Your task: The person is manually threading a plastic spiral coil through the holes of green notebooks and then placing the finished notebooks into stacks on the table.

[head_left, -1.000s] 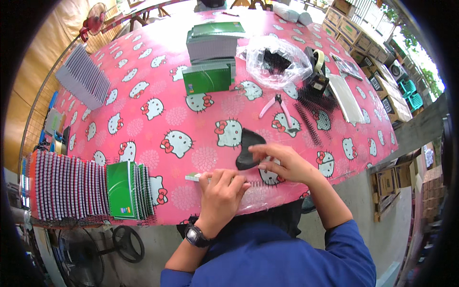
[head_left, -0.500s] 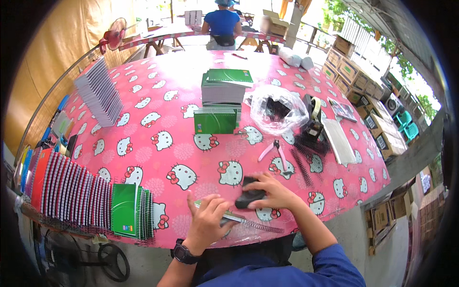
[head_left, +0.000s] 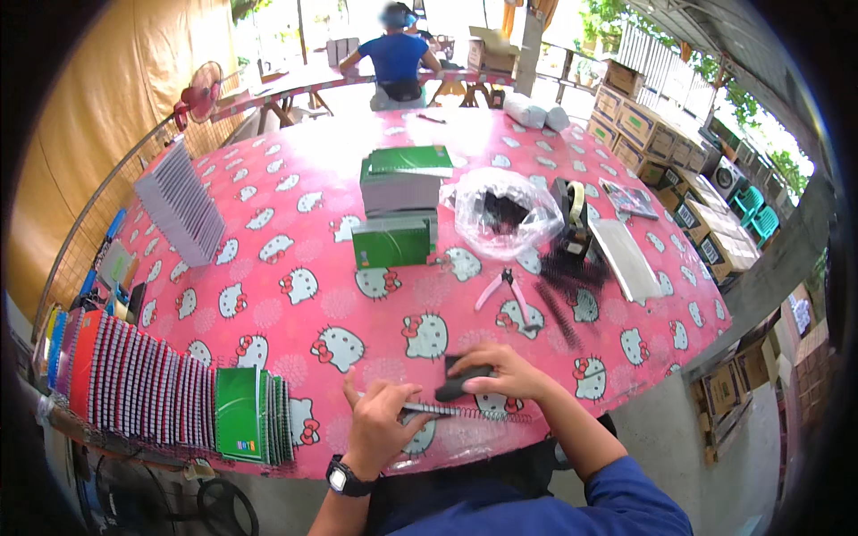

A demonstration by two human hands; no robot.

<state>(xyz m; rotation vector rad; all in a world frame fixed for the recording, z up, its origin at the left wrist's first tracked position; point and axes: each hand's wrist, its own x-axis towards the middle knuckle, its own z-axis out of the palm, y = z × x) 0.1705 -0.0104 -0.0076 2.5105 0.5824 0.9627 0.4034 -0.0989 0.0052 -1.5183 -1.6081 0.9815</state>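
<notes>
My left hand [head_left: 380,420] is closed over a thin, pale-edged spiral notebook [head_left: 435,408], fingers on its far side and thumb on the near side. The notebook lies near the close edge of the table covered in pink cat-print plastic [head_left: 268,313]. A thin dark wire coil [head_left: 500,414] runs out past the notebook's right end, lying along the cover. My right hand [head_left: 502,371] is clamped around a black, curved, soft-looking pad [head_left: 454,386], fingers over its top and thumb along its near side, just beyond the notebook. Past it lie pink-handled pliers [head_left: 508,278], spread apart, with loose black coils [head_left: 559,314] to their right. Green-covered notebooks [head_left: 393,246] stand stacked farther back, and a long row of red-edged spiral notebooks [head_left: 147,380] fills the table's left edge.
</notes>
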